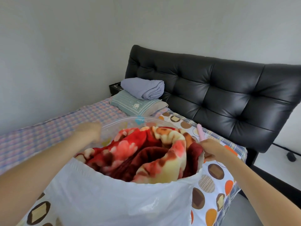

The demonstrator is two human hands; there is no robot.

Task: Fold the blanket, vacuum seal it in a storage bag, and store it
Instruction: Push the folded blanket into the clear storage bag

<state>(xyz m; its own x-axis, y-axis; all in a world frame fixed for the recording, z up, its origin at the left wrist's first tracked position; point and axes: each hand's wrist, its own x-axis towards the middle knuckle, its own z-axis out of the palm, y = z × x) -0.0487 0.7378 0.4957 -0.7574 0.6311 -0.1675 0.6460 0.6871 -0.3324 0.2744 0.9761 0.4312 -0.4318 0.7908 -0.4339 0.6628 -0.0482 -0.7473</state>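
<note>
A bed (48, 128) is shown from above and fills the lower half of the view; its left part is covered by a pink-and-blue checked sheet, its right part by a white cover printed with brown and orange circles. A black tufted headboard (211, 95) is set against the pale wall at the far end. A large storage bag (114, 193), white and translucent below and clear at its far rim, is stood on the bed in the foreground with its mouth held wide. The blanket (146, 152), red plush with cream and pink flowers, is seen bundled inside the bag, its upper folds raised slightly above the near rim. A green patterned pillow (138, 103) is laid at the head of the bed, and a folded lavender cloth (143, 88) is rested on top of it. The left hand (91, 132), blurred, is placed at the left rim of the mouth with fingers curled on the clear plastic. The right hand (211, 148) is curled around the right rim, which is pinched. A slim pink object (200, 131) is seen just above that hand; whether it is held cannot be told.
</note>
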